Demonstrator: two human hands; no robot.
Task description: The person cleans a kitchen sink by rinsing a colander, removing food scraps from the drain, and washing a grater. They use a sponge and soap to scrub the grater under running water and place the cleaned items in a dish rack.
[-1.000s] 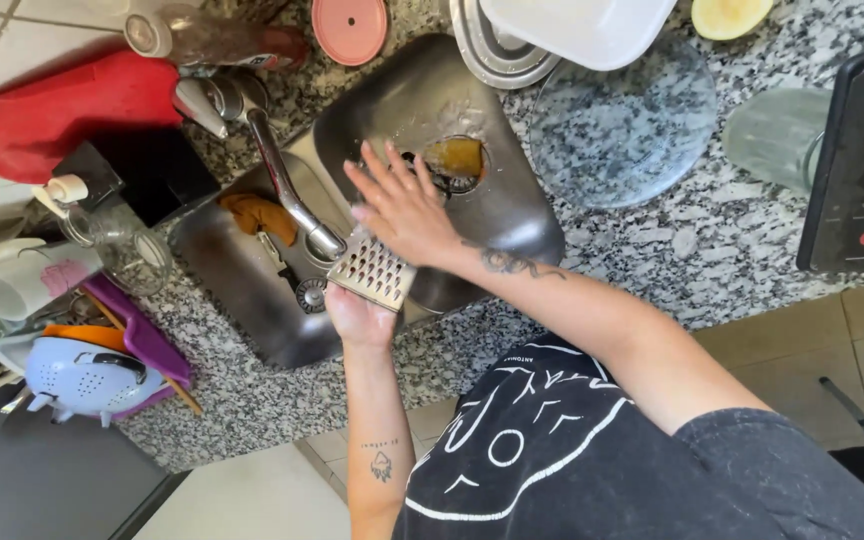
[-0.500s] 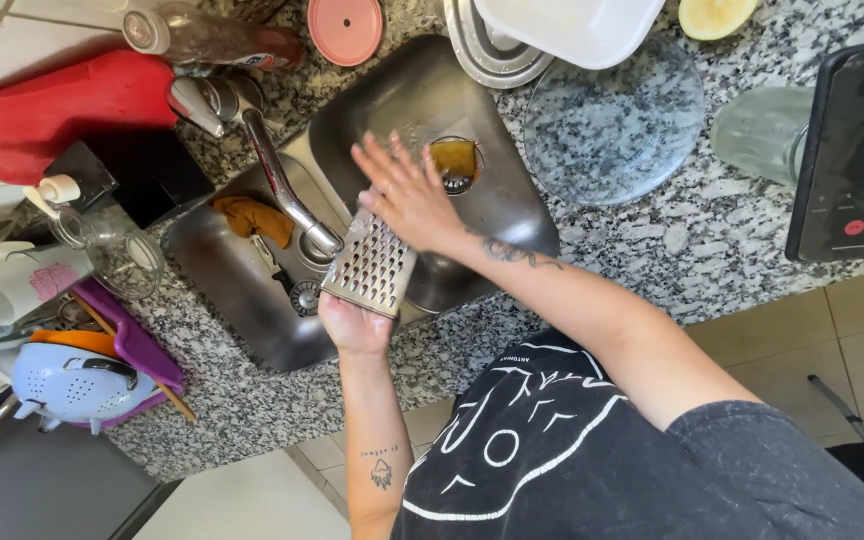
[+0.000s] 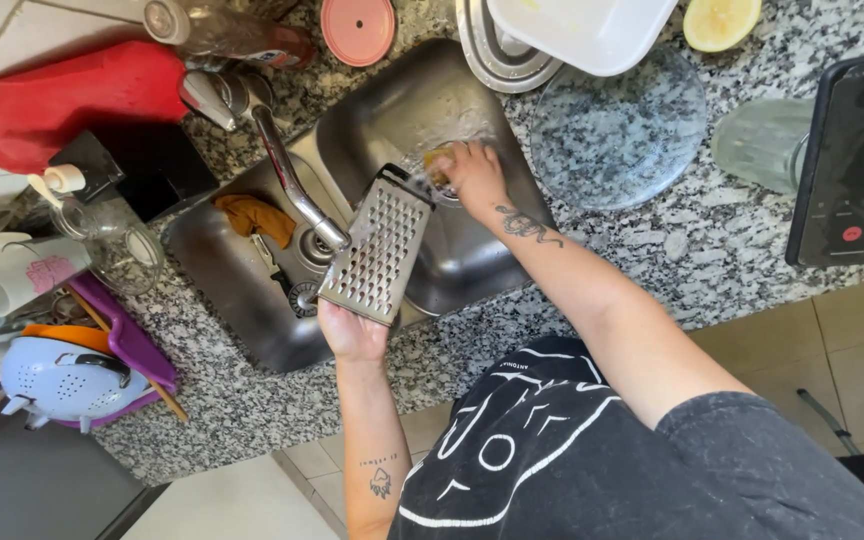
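**Grater over the sink, sponge hand at the drain**

Grater (image 3: 376,246): flat metal one, held in my left hand (image 3: 350,330), fingers closed round its lower end. It hangs tilted over the right basin of the sink (image 3: 472,270), holed face up, just beside the tap spout (image 3: 287,180). Probably angled that way so drips run into the basin and not onto the counter.

Right hand (image 3: 472,175): reaching past the top edge of the grater, down near the drain. Fingers curled on something yellowish, looks like a sponge (image 3: 436,160). How tight that hold is I can't tell; water glare and my own hand hide most of it. Not touching the grater right now.

Left basin: an orange-brown rag (image 3: 250,212) lies at the far end, some cutlery below it, details too dark.

Counter (image 3: 652,250), speckled granite:
- clear glass plate (image 3: 617,130) just right of the sink, a white tub (image 3: 582,30) overlapping its far edge
- metal lid (image 3: 497,55) beside the tub, touching the sink rim
- pink round lid (image 3: 357,28) behind the sink
- half lemon (image 3: 720,20) at the far right corner
- upturned glass (image 3: 757,150), then a phone (image 3: 852,160) with its screen lit, kept well apart from the wet zone

Left side: soap dispenser (image 3: 102,225), red mat (image 3: 62,95), blue colander (image 3: 57,380) on a purple rack (image 3: 127,340), so drying gear sits by the left basin.
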